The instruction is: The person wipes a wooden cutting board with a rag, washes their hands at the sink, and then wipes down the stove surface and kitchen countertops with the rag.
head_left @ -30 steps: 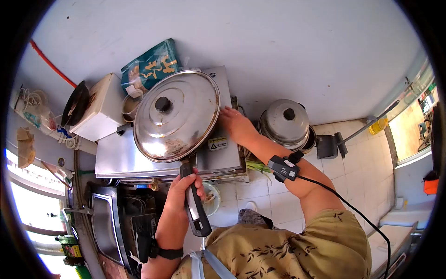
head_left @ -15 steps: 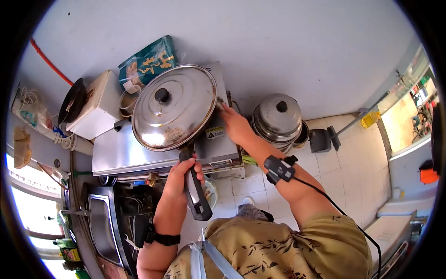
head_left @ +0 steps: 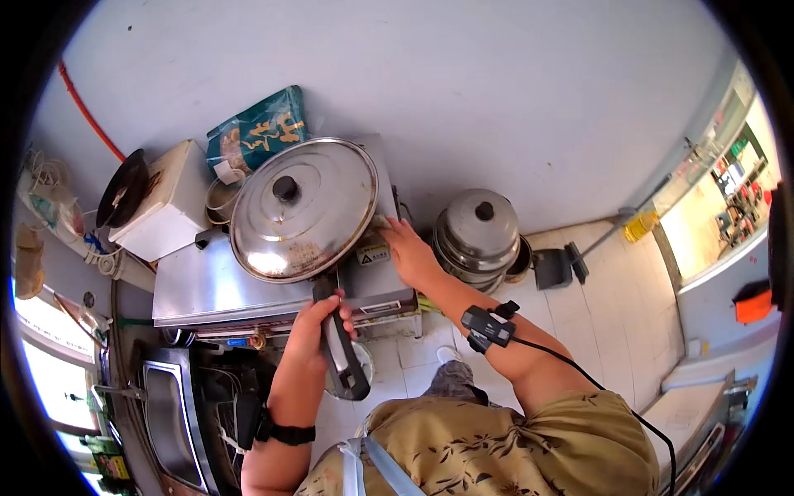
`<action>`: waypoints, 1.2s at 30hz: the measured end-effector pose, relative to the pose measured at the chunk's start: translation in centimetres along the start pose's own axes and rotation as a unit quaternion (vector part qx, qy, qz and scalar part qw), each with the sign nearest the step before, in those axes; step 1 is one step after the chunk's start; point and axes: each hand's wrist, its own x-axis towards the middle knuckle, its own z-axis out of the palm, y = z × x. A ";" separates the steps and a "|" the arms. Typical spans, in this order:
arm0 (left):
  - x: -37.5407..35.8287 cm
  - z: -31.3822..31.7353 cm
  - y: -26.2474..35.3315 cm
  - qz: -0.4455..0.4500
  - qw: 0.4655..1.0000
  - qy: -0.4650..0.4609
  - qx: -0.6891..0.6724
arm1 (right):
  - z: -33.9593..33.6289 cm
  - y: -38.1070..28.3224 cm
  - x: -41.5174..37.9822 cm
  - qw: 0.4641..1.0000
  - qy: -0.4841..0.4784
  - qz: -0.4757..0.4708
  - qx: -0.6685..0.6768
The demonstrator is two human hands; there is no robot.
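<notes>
Wall: pale and plain behind everything, a red hose (head_left: 88, 116) running down at far left.
Sink: steel basin (head_left: 172, 422) low on the left; a dark round pan (head_left: 124, 188) leans on a white box (head_left: 165, 198) above it.
Bag: green packet (head_left: 256, 132) against the wall, beside a small pot (head_left: 223, 198).
Lidded pan: over the steel tabletop (head_left: 198, 281), lid (head_left: 318, 219) on, black handle (head_left: 343, 351) pointing toward the person.
Left hand (head_left: 316, 329): forearm rises from below, fingers wrapped round the handle near the lid; grip closed on it, much as before.
Right hand (head_left: 409, 255): forearm slants up and left, palm down, fingertips by the lid's right rim at something small and unclear; whether the grip is wide or narrow, I cannot tell. It sits lower along the rim than half a second ago, nearer the warning sticker (head_left: 373, 255).
Edges: the lid's near rim lies just inside the tabletop's front edge, the handle sticks out past it, and the right wrist crosses the right corner.
Room: stacked pots (head_left: 477, 236) sit close right of the tabletop; beyond the dustpan (head_left: 552, 269), open tiled floor (head_left: 616, 318) stretches right.
</notes>
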 end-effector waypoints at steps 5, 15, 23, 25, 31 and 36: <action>-0.7 0.7 0.0 0.026 0.999 0.023 0.036 | 0.2 4.7 8.4 1.000 0.001 -0.006 0.018; -1.1 2.1 0.2 0.034 0.997 0.069 0.025 | 2.7 11.8 23.8 0.974 -0.071 -0.162 -0.140; -0.9 2.8 0.4 0.035 0.994 0.082 0.055 | 4.3 12.6 25.1 0.987 -0.003 -0.146 -0.061; -1.0 2.7 0.3 0.038 0.995 0.082 0.051 | 4.2 12.5 23.9 0.991 0.022 -0.129 -0.024; -1.1 2.4 0.0 0.049 0.995 0.066 0.049 | 3.4 10.3 17.6 0.993 0.077 -0.039 0.083; -1.0 2.1 -0.1 0.047 0.995 0.060 0.059 | 1.1 7.3 10.1 0.984 0.028 -0.027 0.176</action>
